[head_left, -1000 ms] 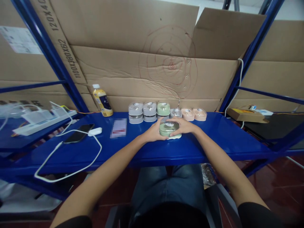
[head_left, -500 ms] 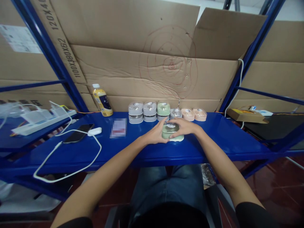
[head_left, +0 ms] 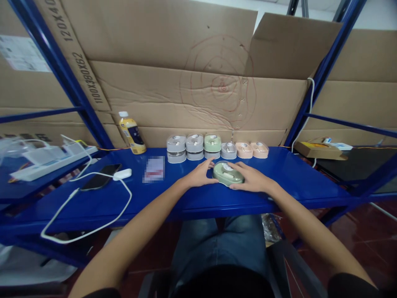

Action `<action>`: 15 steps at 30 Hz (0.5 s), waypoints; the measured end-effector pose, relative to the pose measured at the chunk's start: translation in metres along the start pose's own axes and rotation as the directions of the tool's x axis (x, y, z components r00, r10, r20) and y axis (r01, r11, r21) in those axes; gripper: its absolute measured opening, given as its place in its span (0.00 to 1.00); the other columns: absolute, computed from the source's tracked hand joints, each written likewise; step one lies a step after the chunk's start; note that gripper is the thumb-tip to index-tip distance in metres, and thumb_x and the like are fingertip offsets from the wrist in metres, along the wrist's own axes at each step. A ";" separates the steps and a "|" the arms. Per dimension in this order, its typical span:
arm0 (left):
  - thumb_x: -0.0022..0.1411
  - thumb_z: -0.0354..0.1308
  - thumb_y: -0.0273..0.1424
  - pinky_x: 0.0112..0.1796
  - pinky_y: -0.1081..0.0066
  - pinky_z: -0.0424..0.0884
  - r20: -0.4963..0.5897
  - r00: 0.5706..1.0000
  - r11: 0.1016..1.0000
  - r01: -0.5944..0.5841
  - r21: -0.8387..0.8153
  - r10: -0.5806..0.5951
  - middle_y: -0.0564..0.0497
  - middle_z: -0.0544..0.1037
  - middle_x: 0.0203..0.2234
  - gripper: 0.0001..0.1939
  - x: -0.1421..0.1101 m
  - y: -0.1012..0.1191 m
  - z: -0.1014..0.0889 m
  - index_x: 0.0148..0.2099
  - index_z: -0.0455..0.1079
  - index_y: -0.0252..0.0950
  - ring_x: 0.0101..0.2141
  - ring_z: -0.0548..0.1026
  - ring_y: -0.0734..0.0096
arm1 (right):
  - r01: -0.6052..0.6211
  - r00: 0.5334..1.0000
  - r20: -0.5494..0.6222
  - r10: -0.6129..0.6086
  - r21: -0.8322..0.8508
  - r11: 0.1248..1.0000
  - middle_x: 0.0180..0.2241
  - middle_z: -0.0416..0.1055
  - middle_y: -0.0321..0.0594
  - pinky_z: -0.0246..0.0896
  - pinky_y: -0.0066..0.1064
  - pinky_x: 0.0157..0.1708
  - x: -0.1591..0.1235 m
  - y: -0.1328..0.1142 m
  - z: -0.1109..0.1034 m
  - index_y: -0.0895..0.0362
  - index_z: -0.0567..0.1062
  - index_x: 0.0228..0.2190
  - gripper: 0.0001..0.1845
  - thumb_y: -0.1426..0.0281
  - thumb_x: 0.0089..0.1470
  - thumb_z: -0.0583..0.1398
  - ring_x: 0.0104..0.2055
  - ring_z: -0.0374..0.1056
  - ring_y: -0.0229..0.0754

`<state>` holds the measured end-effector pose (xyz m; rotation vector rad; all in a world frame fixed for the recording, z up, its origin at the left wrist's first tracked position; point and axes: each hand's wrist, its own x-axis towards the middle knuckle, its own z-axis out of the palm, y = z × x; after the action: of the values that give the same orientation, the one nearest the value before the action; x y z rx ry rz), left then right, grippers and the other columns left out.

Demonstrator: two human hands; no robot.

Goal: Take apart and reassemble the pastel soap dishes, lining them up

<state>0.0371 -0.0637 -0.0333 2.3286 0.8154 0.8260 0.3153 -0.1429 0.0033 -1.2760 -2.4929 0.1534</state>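
Note:
A pale green rounded box (head_left: 228, 174) with a clear glossy lid and a small label rests on the blue table, turned at a slant. My right hand (head_left: 251, 177) grips its right end, fingers over the lid and thumb along the front. At the left end, my left hand (head_left: 200, 174) forms an open curve, thumb and fingers apart; I cannot tell whether its tips touch the box. Behind the hands, similar boxes stand in a row: grey boxes (head_left: 176, 142) and a green box (head_left: 212, 142) stacked in twos, a single grey box (head_left: 228, 150), and peach boxes (head_left: 244, 150).
A yellow bottle (head_left: 132, 133) stands at the back left. A blurred-out card (head_left: 154, 169) lies in front of it. Further left are a phone (head_left: 101, 177), a white cable (head_left: 125, 211) and a power strip (head_left: 54, 163). Cardboard (head_left: 149, 95) walls the back.
The green box has turned from roughly square-on to a slant and shifted slightly right. My left hand has opened away from its side. My right hand stays on it.

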 end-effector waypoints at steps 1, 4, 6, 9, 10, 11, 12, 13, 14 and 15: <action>0.54 0.74 0.43 0.60 0.44 0.71 -0.011 1.000 1.000 0.004 0.001 -0.004 0.35 0.73 0.59 0.52 0.000 -0.001 0.000 0.73 0.53 0.38 0.58 0.76 0.45 | -0.020 1.000 -0.017 0.020 -0.012 1.000 0.58 0.68 0.52 0.70 0.50 0.55 -0.015 0.004 -0.002 0.48 0.53 0.74 0.54 0.40 0.56 0.62 0.56 0.71 0.60; 0.59 0.69 0.41 0.59 0.45 0.72 -0.023 1.000 0.999 0.018 0.036 -0.017 0.36 0.75 0.57 0.42 0.000 0.000 0.001 0.70 0.57 0.38 0.57 0.77 0.48 | -0.172 0.984 -0.059 0.167 -0.097 0.980 0.54 0.69 0.51 0.71 0.49 0.51 -0.062 0.026 -0.016 0.46 0.52 0.74 0.52 0.39 0.58 0.60 0.52 0.73 0.59; 0.60 0.67 0.41 0.59 0.46 0.72 -0.014 1.000 0.998 0.026 0.059 -0.025 0.35 0.74 0.58 0.40 0.000 0.001 0.001 0.69 0.57 0.36 0.57 0.77 0.48 | -0.292 0.956 -0.063 0.286 -0.151 0.944 0.52 0.71 0.50 0.71 0.48 0.49 -0.091 0.051 -0.030 0.45 0.52 0.74 0.52 0.38 0.58 0.59 0.49 0.75 0.58; 0.61 0.66 0.42 0.59 0.46 0.73 -0.005 1.000 0.996 0.031 0.082 -0.031 0.34 0.74 0.58 0.38 0.001 0.004 0.001 0.68 0.58 0.35 0.57 0.77 0.48 | -0.534 0.844 -0.096 0.528 -0.240 0.811 0.52 0.73 0.54 0.69 0.50 0.50 -0.119 0.104 -0.052 0.48 0.55 0.73 0.53 0.37 0.56 0.59 0.48 0.76 0.62; 0.61 0.66 0.42 0.59 0.46 0.73 -0.006 1.000 0.996 0.030 0.089 -0.029 0.34 0.74 0.58 0.37 0.001 0.004 0.001 0.67 0.59 0.35 0.57 0.77 0.48 | -0.603 0.794 -0.112 0.597 -0.259 0.754 0.54 0.72 0.57 0.68 0.50 0.52 -0.123 0.123 -0.058 0.51 0.56 0.73 0.52 0.38 0.57 0.59 0.51 0.75 0.64; 0.61 0.65 0.42 0.59 0.46 0.73 -0.007 1.000 0.995 0.027 0.095 -0.027 0.35 0.75 0.57 0.37 0.001 0.005 0.001 0.67 0.59 0.35 0.57 0.77 0.48 | -0.657 0.749 -0.133 0.649 -0.275 0.702 0.56 0.71 0.61 0.66 0.50 0.53 -0.124 0.142 -0.063 0.53 0.55 0.73 0.52 0.39 0.59 0.58 0.55 0.74 0.66; 0.61 0.65 0.42 0.59 0.46 0.73 -0.009 1.000 0.995 0.025 0.101 -0.024 0.35 0.75 0.57 0.37 0.001 0.005 0.001 0.67 0.59 0.35 0.57 0.77 0.48 | -0.708 0.700 -0.150 0.698 -0.274 0.651 0.59 0.69 0.66 0.64 0.51 0.55 -0.120 0.160 -0.068 0.56 0.54 0.73 0.53 0.39 0.59 0.58 0.58 0.72 0.68; 0.61 0.65 0.42 0.59 0.46 0.73 -0.009 1.000 0.994 0.023 0.105 -0.022 0.35 0.75 0.57 0.37 0.001 0.005 0.001 0.67 0.59 0.35 0.57 0.77 0.48 | -0.750 0.655 -0.162 0.738 -0.257 0.610 0.61 0.66 0.71 0.63 0.52 0.55 -0.114 0.176 -0.070 0.59 0.54 0.73 0.54 0.39 0.60 0.58 0.60 0.70 0.70; 0.61 0.65 0.43 0.59 0.46 0.73 -0.007 1.000 0.994 0.021 0.108 -0.020 0.35 0.75 0.57 0.37 0.001 0.006 0.001 0.67 0.60 0.34 0.57 0.77 0.47 | -0.797 0.598 -0.177 0.781 -0.228 0.559 0.62 0.63 0.76 0.62 0.52 0.54 -0.105 0.190 -0.072 0.60 0.56 0.72 0.53 0.40 0.60 0.59 0.60 0.69 0.73; 0.61 0.65 0.43 0.59 0.46 0.73 -0.006 1.000 0.994 0.020 0.110 -0.019 0.35 0.75 0.58 0.37 0.001 0.006 0.001 0.67 0.60 0.34 0.57 0.77 0.47 | -0.846 0.530 -0.206 0.822 -0.193 0.497 0.62 0.61 0.79 0.62 0.54 0.54 -0.094 0.202 -0.073 0.61 0.58 0.71 0.52 0.40 0.60 0.59 0.61 0.68 0.75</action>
<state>0.0404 -0.0672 -0.0297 2.4113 0.9051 0.7971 0.5464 -0.1033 -0.0012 -2.4763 -1.6022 -0.0327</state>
